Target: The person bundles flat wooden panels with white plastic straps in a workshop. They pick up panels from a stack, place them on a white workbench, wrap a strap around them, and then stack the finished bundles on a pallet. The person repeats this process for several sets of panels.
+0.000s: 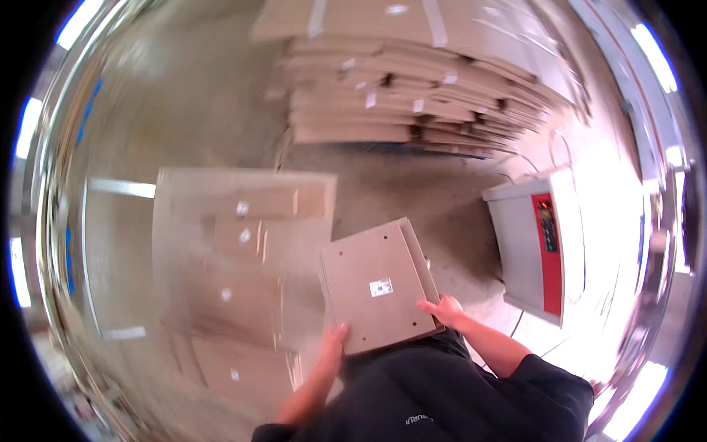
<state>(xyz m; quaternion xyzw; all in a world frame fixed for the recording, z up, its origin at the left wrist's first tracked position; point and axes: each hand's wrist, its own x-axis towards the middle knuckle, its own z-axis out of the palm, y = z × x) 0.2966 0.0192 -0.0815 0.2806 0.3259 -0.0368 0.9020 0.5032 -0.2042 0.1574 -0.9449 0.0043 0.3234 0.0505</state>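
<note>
Close in front of my body I hold a flat, square brown cardboard box (368,265) with a white label on its top and small dark holes near its corners. My left hand (333,345) grips its near left edge, the thumb on top and the other fingers hidden beneath. On the right side, my right hand (443,311) clasps the edge with its thumb lying on the top face. The box is tilted, turned slightly to the left.
Left of me lies a large cardboard sheet (184,221) bearing several labelled flat boxes (243,298). Stacked flattened cartons (346,125) stand ahead. At the right is a white machine (519,247) with a red control panel (546,243). White tape lines (90,258) mark the floor.
</note>
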